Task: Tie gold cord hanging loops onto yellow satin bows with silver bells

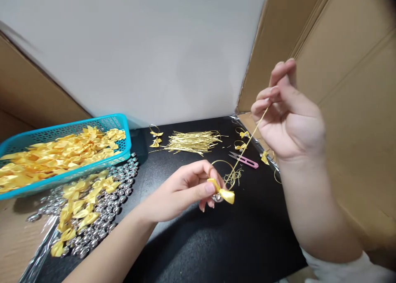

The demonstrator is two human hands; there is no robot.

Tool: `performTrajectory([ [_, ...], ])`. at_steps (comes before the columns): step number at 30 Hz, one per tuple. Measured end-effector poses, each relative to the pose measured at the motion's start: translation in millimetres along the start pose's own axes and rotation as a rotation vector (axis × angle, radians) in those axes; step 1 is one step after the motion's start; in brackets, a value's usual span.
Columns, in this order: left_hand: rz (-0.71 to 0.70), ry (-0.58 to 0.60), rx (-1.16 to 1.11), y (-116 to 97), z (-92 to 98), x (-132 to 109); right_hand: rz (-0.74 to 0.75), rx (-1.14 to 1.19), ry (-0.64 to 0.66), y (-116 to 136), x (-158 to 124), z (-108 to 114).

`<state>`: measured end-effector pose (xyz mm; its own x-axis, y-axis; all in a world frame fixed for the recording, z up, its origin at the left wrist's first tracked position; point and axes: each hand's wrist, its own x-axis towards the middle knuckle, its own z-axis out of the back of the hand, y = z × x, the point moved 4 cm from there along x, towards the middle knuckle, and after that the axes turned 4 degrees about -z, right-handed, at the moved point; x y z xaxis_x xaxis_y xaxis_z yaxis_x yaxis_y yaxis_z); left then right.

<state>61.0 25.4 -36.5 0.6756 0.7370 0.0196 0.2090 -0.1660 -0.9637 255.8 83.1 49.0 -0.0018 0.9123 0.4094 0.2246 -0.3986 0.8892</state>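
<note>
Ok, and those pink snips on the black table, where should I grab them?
Probably take the snips by the pink handle, coming from the right: they lie with that handle toward the right and the metal blades pointing left, away from your fingers.

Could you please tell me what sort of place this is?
Probably a handcraft workspace, as shown by a turquoise perforated plastic basket of yellow fabric bows, loose shiny silver beads and a pile of thin gold cords.
</note>
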Motion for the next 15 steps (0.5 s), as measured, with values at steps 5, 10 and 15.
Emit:
performTrajectory([
  [5, -0.049, -0.012, 0.001, 5, -5.6, 2, -0.045, -0.036, -0.049, -15, 1, -5],
  [10, -0.174, -0.137, 0.268, 10, -1.8, 9, -0.09, 0.08, -0.076, -20, -4, -16],
  [15, -0.3, -0.215, 0.522, 7, -0.4, 8, -0.099, 0.053, -0.017, -21, -7, -22],
])
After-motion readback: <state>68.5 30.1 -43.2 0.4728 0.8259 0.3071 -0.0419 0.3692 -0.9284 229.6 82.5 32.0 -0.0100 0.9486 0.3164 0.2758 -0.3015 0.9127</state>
